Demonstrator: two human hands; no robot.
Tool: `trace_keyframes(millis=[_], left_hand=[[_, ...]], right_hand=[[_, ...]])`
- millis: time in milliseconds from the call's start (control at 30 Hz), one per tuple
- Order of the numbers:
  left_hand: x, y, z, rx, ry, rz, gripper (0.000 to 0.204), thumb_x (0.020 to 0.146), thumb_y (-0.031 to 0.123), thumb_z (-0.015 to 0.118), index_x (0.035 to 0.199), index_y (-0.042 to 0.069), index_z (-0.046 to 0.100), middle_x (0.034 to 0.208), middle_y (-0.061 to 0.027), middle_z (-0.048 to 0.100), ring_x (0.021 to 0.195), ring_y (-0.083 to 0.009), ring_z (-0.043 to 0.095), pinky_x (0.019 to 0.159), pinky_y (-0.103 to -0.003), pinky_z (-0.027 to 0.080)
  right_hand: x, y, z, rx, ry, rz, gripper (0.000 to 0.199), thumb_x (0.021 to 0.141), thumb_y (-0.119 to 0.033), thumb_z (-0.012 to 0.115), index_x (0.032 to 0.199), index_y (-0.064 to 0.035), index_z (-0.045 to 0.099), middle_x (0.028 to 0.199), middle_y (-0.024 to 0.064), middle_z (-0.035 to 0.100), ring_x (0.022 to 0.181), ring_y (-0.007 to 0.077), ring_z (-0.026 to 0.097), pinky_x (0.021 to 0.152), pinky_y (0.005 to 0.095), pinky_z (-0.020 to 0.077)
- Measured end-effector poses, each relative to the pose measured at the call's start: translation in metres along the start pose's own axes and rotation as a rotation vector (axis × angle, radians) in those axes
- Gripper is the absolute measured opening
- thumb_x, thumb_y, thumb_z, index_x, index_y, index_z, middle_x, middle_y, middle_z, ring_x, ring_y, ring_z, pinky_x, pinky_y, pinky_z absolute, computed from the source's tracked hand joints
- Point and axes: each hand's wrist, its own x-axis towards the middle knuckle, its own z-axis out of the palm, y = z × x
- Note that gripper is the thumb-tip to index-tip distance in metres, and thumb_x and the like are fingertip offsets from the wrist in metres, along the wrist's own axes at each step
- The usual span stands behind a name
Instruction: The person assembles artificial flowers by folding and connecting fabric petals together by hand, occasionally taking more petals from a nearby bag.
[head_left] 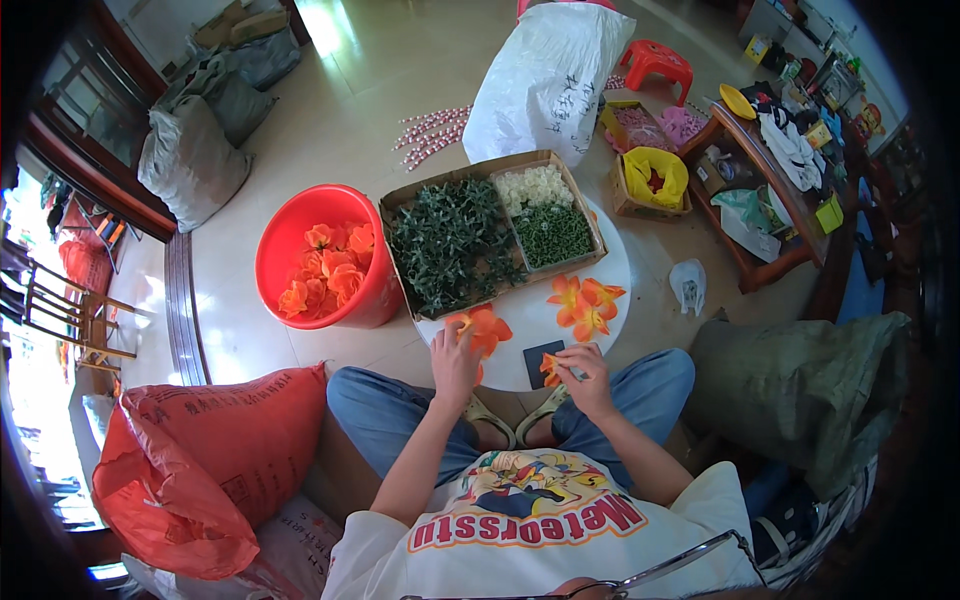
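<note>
My left hand (456, 362) pinches an orange artificial flower (488, 330) at the near left edge of the round white table (618, 262). My right hand (588, 380) has its fingers closed on a smaller orange petal piece (549, 369), in front of a dark square pad (536, 356). Other orange flowers with yellow centres (585, 308) lie on the table beyond my right hand. A cardboard tray (392, 208) across the table holds dark green artificial leaves (450, 240), white florets (535, 188) and small green stems (555, 238).
A red bucket (268, 262) of orange flowers stands left of the table. Large red sacks (230, 440) are at my left, a grey-green sack (800, 390) at my right. Beyond are a white sack (545, 80), a red stool (658, 65) and a wooden side table (770, 200).
</note>
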Motion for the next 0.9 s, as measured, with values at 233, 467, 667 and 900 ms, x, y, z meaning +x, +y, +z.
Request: trace_keyframes(millis=[233, 467, 667, 900], left_hand=[[-0.004, -0.020, 0.003, -0.189, -0.211, -0.194, 0.034, 0.070, 0.013, 0.071, 0.101, 0.002, 0.063, 0.111, -0.0088, 0.058, 0.101, -0.0291, 0.053, 0.086, -0.038, 0.045], [-0.011, -0.015, -0.016, -0.156, -0.103, -0.092, 0.041, 0.067, 0.011, 0.073, 0.106, 0.002, 0.061, 0.113, -0.0117, 0.056, 0.103, -0.0304, 0.053, 0.090, -0.038, 0.044], [-0.015, -0.024, -0.004, -0.069, -0.111, -0.069, 0.036, 0.069, 0.007, 0.069, 0.104, 0.002, 0.061, 0.111, -0.0124, 0.056, 0.102, -0.0309, 0.053, 0.088, -0.038, 0.044], [-0.003, -0.031, 0.003, -0.111, -0.034, -0.081, 0.016, 0.078, 0.006, 0.063, 0.093, 0.001, 0.062, 0.087, -0.0099, 0.064, 0.082, -0.0274, 0.060, 0.075, -0.035, 0.047]], right_hand=[[0.002, -0.003, -0.004, -0.020, -0.023, -0.002, 0.019, 0.065, 0.003, 0.073, 0.082, -0.0040, 0.066, 0.091, 0.0065, 0.066, 0.089, 0.0248, 0.057, 0.080, 0.0337, 0.0454], [0.003, -0.004, -0.004, -0.039, -0.023, -0.025, 0.016, 0.068, 0.001, 0.073, 0.081, -0.0044, 0.066, 0.089, 0.0061, 0.066, 0.088, 0.0243, 0.057, 0.077, 0.0328, 0.0464], [0.002, -0.005, -0.006, -0.037, -0.017, -0.005, 0.015, 0.068, 0.000, 0.073, 0.081, -0.0041, 0.066, 0.088, 0.0064, 0.065, 0.088, 0.0241, 0.057, 0.077, 0.0325, 0.0465], [0.000, -0.023, -0.012, -0.085, -0.040, 0.022, 0.032, 0.068, -0.009, 0.075, 0.097, -0.0040, 0.064, 0.105, 0.0093, 0.062, 0.099, 0.0270, 0.054, 0.085, 0.0363, 0.0443]])
